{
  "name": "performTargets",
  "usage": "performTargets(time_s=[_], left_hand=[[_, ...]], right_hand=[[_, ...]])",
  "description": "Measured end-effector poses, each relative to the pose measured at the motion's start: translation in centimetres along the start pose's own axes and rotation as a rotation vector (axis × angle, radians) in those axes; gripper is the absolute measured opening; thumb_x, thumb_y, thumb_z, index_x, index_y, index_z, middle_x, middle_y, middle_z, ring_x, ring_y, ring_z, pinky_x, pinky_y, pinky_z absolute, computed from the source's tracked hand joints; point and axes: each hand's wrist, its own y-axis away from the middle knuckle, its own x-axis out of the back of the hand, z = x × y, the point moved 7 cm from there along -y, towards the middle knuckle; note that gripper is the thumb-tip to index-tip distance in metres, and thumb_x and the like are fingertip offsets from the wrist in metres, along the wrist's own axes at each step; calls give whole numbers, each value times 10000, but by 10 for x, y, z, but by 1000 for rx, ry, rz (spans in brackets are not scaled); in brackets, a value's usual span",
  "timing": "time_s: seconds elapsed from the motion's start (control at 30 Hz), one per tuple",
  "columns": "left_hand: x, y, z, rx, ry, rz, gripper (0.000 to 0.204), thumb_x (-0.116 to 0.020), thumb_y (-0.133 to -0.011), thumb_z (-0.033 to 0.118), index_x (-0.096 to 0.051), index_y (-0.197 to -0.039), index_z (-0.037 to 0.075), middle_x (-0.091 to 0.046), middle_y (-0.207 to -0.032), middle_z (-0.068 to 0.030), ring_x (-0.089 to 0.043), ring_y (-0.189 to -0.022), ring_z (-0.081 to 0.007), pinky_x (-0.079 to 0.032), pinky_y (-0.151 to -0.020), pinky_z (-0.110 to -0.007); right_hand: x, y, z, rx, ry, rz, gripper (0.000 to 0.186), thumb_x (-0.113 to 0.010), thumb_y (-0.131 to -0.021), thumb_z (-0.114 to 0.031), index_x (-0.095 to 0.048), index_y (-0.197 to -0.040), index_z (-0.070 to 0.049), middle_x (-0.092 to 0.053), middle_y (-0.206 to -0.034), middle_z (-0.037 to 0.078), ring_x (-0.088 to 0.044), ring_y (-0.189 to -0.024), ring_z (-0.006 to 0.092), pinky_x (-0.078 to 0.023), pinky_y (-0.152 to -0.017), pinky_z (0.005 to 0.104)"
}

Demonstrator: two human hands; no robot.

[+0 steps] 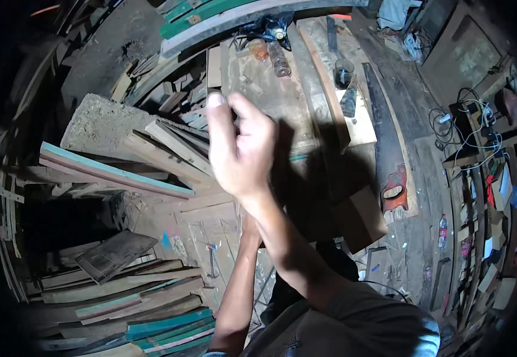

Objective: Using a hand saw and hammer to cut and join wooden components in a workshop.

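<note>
My right hand is raised over the near left part of the wooden workbench, close to the camera. Its fingers are curled in and the thumb points away from me; whatever they grip, if anything, is hidden. My left forearm runs up behind the right one, and the left hand is hidden there. Beyond the hands, a clear plastic bottle lies near a black plastic bag. Farther right are a dark glass and a handsaw with a red-orange handle.
Left of the bench, planks lean around a rough pale block. Stacked boards fill the lower left. Tangled cables hang at the right, and a small bottle is at the lower right.
</note>
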Motion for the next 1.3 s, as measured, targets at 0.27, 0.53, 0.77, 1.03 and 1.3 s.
performTargets(time_s=[0.27,0.53,0.77,1.03,1.3], left_hand=[[25,-15,-3,-52,-402,70,417,-742,-912,303,-629,-1215,39,-663,-1218,-144,-620,-1106,-293,-506,-908,-453],[39,-1,54,260,-33,20,513,-828,-682,385,-731,-841,-93,-686,-816,-335,-725,-787,-436,-578,-740,-497],[46,5,58,163,-220,2,494,-802,-669,370,-753,-909,-59,-705,-869,-315,-725,-826,-442,-596,-765,-494],[40,6,57,-50,-476,-146,813,-772,-700,464,-562,-1410,129,-734,-1010,-239,-720,-927,-404,-567,-852,-519],[43,-9,51,-60,-492,-232,846,-777,-685,489,-553,-1436,168,-724,-1012,-241,-714,-940,-401,-563,-861,-506]], right_hand=[[-63,87,-53,287,167,-341,339,-620,-962,-131,-506,-655,-47,-481,-524,83,-507,-437,197,-360,-454,325],[7,8,-20,-17,-82,-237,271,-570,-1049,-178,-618,-821,-41,-436,-620,-86,-364,-534,10,-247,-474,222],[121,-31,-6,-280,-256,10,409,-485,-1076,-311,-362,-712,-171,-283,-560,-48,-252,-441,79,-239,-442,275],[226,-6,-3,-396,-417,261,453,-536,-1039,-364,-347,-658,-208,-277,-531,-72,-253,-427,82,-264,-465,276],[279,17,15,-419,-519,489,457,-607,-999,-355,-349,-648,-219,-249,-518,-87,-227,-408,78,-249,-419,263]])
